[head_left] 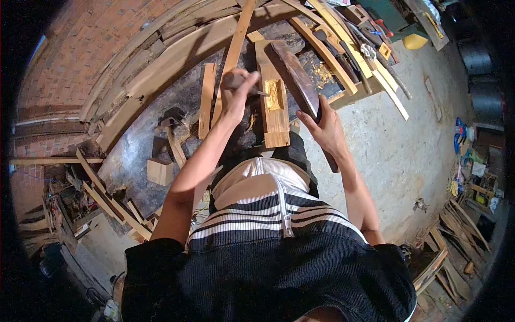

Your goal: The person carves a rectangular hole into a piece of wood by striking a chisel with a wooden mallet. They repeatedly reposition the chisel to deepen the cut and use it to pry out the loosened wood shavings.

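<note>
Basically, wood pc (270, 74) lies btwn L hand (236, 99), gripping chisel (233, 81), & R hand (328, 131), clasped round dark bar (296, 77)

The one view looks from the person's head, facing forward and steeply down. It sits close above the shirt (257, 268), which fills the bottom. The left hand (237, 96) and right hand (328, 131) come a little farther off, above the workbench's (126, 161) near edge. The wide round lens bends its far edge into a curve and takes in brick wall (80, 64) and floor (402, 161).
</note>
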